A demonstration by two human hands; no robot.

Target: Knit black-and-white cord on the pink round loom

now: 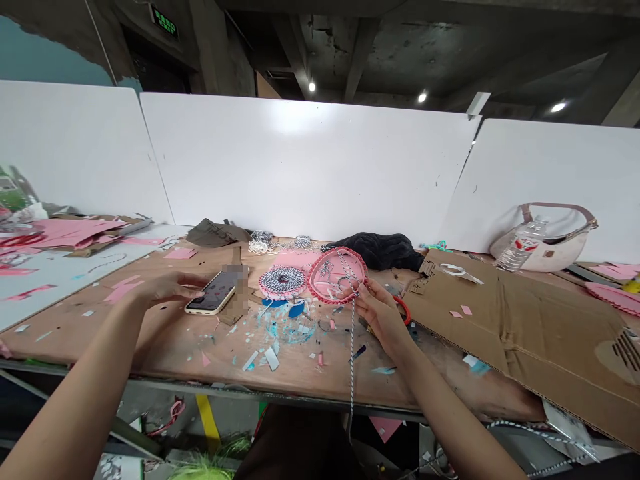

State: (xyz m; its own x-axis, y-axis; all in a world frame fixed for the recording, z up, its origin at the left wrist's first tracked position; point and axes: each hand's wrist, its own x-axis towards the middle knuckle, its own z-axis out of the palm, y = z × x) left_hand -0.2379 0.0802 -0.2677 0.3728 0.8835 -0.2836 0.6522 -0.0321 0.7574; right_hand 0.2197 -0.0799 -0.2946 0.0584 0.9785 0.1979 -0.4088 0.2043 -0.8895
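My right hand [383, 313] pinches the lower right edge of a round pink piece [320, 277] with a braided rim, tilted up off the table. Black-and-white cord [352, 360] crosses the piece, passes by my fingers and hangs over the table's front edge. My left hand [167, 287] reaches to the left side of a smartphone [213, 293] in a pale case, fingers stretched out and touching it; some fingertips are hidden. Between the hands lies a round coil [283, 283] of black-and-white cord with a pink edge.
Paper scraps [271, 358] litter the worktable [310, 380]. Red-handled scissors [404, 311] lie by my right hand. A large cardboard sheet [480, 313] covers the right side. Behind are a dark cloth [380, 251], a cap [217, 233], a bottle [523, 245] and a handbag [565, 250].
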